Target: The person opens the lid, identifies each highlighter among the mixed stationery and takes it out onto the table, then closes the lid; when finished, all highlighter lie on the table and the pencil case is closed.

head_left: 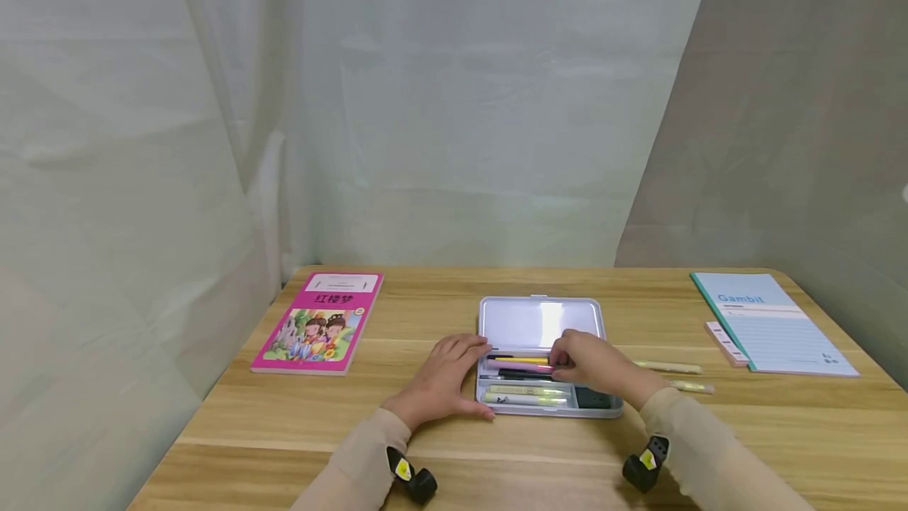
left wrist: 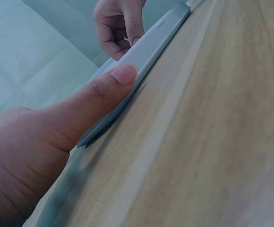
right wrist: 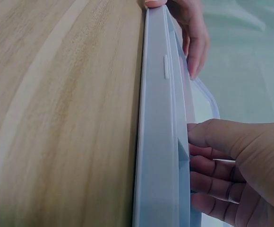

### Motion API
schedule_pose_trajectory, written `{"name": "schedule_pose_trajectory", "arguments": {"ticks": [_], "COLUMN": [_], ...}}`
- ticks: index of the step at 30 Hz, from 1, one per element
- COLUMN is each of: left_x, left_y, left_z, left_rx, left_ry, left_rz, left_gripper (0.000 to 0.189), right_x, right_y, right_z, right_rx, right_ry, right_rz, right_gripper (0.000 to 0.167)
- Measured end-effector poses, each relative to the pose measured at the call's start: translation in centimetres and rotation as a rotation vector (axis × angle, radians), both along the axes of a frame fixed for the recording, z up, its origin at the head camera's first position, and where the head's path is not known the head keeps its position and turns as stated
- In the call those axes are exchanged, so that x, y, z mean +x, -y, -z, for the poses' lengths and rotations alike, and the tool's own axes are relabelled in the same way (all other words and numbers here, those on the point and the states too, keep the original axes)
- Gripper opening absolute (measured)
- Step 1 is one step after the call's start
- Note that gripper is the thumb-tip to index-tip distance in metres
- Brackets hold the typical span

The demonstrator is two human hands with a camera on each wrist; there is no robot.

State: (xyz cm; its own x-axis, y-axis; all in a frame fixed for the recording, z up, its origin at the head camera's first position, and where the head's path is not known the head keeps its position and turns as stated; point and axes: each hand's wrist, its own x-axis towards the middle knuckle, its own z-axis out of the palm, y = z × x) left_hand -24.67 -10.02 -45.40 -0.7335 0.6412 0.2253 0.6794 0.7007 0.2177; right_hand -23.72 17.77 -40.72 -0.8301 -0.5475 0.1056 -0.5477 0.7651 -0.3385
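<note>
A white pencil case (head_left: 514, 323) lies on the table with its lid tipped back. My left hand (head_left: 443, 381) holds its left end, thumb along the front wall and fingers at the back corner. Over the right half of the tray, my right hand (head_left: 592, 361) has curled fingers, with thumb and fingertips at the right end of a pink pen (head_left: 514, 367). That end is hidden by the hand. Beside the pen lie a yellow pencil (head_left: 532, 359) and a black pen (head_left: 521, 375). Pale yellow pens (head_left: 521, 390) fill the front compartment, left of a black block (head_left: 592, 398).
Two pale yellow pens (head_left: 670, 367) lie on the table right of the case, behind my right wrist. Farther right are a small pink-and-white box (head_left: 727, 343) and a light blue notebook (head_left: 783, 330). A pink book (head_left: 319, 326) lies at the left.
</note>
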Motion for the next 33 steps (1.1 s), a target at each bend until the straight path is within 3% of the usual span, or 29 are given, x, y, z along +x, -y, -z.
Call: {"name": "schedule_pose_trajectory", "arguments": {"ticks": [11,20,33], "left_x": [0.07,0.02,0.10], "left_y": [0.00,-0.04,0.01], "left_z": [-0.17,-0.21,-0.17], "left_rx": [0.003,0.007,0.008], "left_ry": [0.007,0.007,0.001], "left_rz": [-0.004,-0.001,0.005], "left_gripper": [0.099,0.099,0.098], "right_x": [-0.11,-0.20,-0.18], "right_y": [0.38,0.46,0.22], "right_z": [-0.11,-0.23,-0.04], "right_rx": [0.026,0.057,0.016], "right_ry": [-0.059,-0.015,-0.022], "right_rz": [-0.025,0.018,-0.020], "right_gripper": [0.014,0.014,0.016]}}
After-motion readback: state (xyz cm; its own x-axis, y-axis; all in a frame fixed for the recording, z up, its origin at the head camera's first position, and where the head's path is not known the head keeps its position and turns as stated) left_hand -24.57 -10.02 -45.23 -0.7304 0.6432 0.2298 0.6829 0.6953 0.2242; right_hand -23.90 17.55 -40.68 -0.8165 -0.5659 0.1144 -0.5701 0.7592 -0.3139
